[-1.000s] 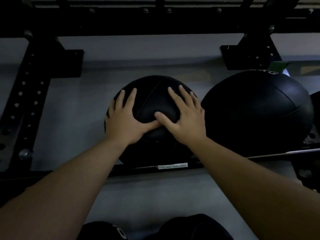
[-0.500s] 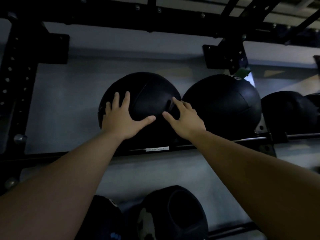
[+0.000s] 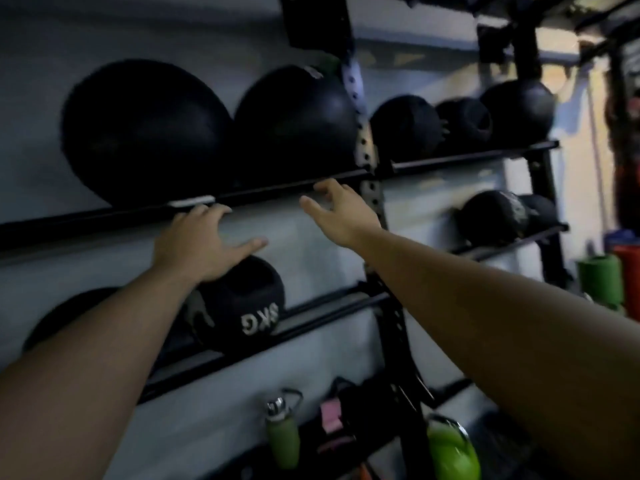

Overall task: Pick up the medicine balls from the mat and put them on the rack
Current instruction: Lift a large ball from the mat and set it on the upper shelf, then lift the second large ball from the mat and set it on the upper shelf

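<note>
Left hand: left hand (image 3: 201,244) is hovering empty just under the upper rail (image 3: 270,192), fingers spread wide and thumb sticking out to the right, gripping nothing; whether the fingertips are brushing the rail cannot be told through the blur.
Right hand: right hand (image 3: 341,211) is reaching toward the same rail beside the perforated upright (image 3: 370,188), fingers loosely apart and slightly curled, holding nothing; its fingertips are lying at the rail's lower edge, contact unclear.
Large ball: big black medicine ball (image 3: 145,129) is sitting on the upper shelf above the left hand, clear of both palms.
Neighbour ball: second black ball (image 3: 294,123) is resting just beside it on the right, the two appearing to touch.
Lower shelf: ball marked "KG" (image 3: 242,303) is lying on the next rail down, partly hidden behind the left wrist.
Right bay: several smaller dark balls (image 3: 405,128) are sitting on shelves past the upright.
Floor level: green bottle (image 3: 282,434) and green kettlebell (image 3: 450,452) are standing below the rack.
</note>
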A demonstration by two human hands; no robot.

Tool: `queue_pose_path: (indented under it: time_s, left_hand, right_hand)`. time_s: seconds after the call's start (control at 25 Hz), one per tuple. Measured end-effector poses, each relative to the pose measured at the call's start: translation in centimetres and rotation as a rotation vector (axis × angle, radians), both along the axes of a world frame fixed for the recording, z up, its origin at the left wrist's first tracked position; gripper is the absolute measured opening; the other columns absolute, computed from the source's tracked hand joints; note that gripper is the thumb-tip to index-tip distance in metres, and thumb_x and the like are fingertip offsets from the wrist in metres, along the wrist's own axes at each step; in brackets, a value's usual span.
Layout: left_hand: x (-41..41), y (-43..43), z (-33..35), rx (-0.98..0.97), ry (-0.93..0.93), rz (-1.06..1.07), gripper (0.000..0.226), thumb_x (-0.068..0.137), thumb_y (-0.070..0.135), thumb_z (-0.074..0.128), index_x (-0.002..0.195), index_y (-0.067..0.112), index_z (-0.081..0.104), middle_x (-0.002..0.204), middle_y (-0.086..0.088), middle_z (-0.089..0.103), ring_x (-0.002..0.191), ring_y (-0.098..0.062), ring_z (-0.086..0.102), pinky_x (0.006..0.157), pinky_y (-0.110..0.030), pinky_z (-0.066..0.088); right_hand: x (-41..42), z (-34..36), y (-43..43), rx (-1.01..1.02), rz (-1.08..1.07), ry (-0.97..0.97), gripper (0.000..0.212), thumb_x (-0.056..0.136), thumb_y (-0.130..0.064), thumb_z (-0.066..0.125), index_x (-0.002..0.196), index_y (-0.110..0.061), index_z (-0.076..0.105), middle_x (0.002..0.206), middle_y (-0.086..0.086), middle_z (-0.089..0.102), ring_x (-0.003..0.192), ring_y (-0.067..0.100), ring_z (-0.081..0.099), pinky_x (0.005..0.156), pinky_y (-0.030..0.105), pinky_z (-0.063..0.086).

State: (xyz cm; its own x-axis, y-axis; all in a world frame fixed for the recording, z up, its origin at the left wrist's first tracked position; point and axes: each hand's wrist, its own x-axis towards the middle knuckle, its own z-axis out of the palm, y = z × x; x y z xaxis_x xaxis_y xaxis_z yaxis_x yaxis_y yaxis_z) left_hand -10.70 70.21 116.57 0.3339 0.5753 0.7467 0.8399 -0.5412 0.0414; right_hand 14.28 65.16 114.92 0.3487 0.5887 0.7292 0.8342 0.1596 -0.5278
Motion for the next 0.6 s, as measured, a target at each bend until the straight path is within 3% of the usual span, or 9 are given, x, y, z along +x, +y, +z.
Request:
queue_pose_path:
  time_s: [0.08,0.2,0.44,0.6]
  left_hand:
    - [3.1,-5.1,-4.0,-0.062,0.018,-0.050,0.112,0.061,0.106,0.043,0.143,0.031,0.057,0.146,-0.006,0.063,0.133,-0.038,0.058,0.099,-0.050,0.050]
    - [9.4,-13.7,-11.0,-0.153,0.057,-0.143,0.109,0.063,0.104,0.044,0.140,0.029,0.059,0.140,-0.004,0.068,0.128,-0.035,0.062,0.091,-0.046,0.052]
    - [21.2,-32.0,-26.7,-0.428,0.185,-0.297,0.100,0.063,0.101,0.047,0.132,0.029,0.062,0.138,-0.007,0.070,0.128,-0.037,0.064,0.098,-0.047,0.053]
    - [24.5,-42.9,-35.2,-0.599,0.279,-0.376,0.106,0.055,0.102,0.041,0.130,0.030,0.064,0.133,-0.006,0.071,0.125,-0.037,0.065,0.101,-0.049,0.054]
  right_hand:
    - [4.4,-5.6,-6.3,-0.074,-0.074,0.028,0.072,0.092,-0.078,0.045,0.147,-0.031,0.049,0.140,0.005,0.059,0.109,0.028,0.063,0.086,0.041,0.051]
    - [10.4,-14.5,-16.9,-0.183,-0.182,0.077,0.072,0.087,-0.077,0.043,0.142,-0.033,0.054,0.139,0.004,0.062,0.120,0.032,0.063,0.092,0.042,0.050]
    - [18.9,-31.8,-38.8,-0.505,-0.376,0.097,0.062,0.093,-0.071,0.048,0.140,-0.032,0.058,0.143,0.008,0.063,0.126,0.037,0.061,0.099,0.047,0.047]
    - [21.4,-41.2,-53.6,-0.731,-0.447,0.147,0.051,0.090,-0.070,0.050,0.121,-0.033,0.066,0.131,0.007,0.068,0.120,0.037,0.063,0.097,0.047,0.047]
